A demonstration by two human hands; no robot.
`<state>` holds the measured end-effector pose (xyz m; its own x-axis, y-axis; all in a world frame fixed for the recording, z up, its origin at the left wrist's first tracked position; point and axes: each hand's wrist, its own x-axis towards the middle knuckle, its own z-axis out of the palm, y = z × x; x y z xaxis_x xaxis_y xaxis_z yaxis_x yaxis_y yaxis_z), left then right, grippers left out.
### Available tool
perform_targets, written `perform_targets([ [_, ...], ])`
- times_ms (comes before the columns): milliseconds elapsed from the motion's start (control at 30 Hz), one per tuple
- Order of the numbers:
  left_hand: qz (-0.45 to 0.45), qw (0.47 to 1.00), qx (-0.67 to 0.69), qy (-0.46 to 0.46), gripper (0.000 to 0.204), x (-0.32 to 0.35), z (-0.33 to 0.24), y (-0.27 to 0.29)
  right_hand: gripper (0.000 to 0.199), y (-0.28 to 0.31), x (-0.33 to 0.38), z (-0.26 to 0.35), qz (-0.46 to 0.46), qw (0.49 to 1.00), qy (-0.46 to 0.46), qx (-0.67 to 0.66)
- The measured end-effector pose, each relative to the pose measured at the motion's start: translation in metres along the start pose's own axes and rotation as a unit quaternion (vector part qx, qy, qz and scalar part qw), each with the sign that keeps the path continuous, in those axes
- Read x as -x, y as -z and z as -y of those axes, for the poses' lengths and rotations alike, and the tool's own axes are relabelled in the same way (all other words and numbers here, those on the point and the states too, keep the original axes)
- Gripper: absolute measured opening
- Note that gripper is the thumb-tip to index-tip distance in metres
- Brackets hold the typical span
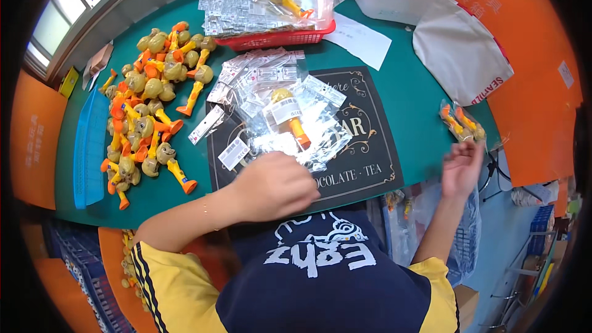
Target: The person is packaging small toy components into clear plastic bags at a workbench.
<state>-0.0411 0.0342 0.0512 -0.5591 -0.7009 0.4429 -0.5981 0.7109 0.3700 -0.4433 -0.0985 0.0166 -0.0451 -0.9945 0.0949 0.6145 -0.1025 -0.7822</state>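
1. Apparently curled, the left hand [274, 186] shows its back, its fingers tucked under; whether it grips anything, I cannot tell.
2. Blurred, the right hand [462, 169] has its fingertips right by two bagged toys [462, 124]; whether it touches or grasps them is unclear.
3. Just beyond the left hand lies a yellow-and-orange toy [297, 128] among shiny clear bags [324, 102]; a white barcode label [285, 111] covers part of it.
4. Just beyond the left hand and slightly left, a white printed tag [234, 153] lies flat, its print too small to read.
5. Beneath that hand, the black mat [370, 176] carries pale ornate lettering, partly covered by the bags and the hand.
6. Left of the left hand, loose toys [145, 126] overlap in a heap, many half hidden, beside a blue tray [88, 160].
7. Farther beyond that hand, a red basket [277, 41] bears stacked printed packets [231, 12]; glare and overlap obscure their print.
8. Beyond the right hand, a white bag [456, 55] shows red lettering at its edge; behind it, an orange panel [542, 105] with faint characters is cut off by the dark rim.
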Motion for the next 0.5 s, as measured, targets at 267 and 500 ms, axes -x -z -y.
perform_targets([
  [267,-0.131,0.978,-0.081,0.143,0.041,0.023,0.012,-0.008,0.015,-0.143,0.078,-0.096,0.357,0.711,0.218,0.566],
  [500,-0.073,0.973,-0.103,0.194,0.031,0.024,0.019,-0.031,0.027,-0.158,0.097,-0.127,0.315,0.601,0.234,0.696],
])
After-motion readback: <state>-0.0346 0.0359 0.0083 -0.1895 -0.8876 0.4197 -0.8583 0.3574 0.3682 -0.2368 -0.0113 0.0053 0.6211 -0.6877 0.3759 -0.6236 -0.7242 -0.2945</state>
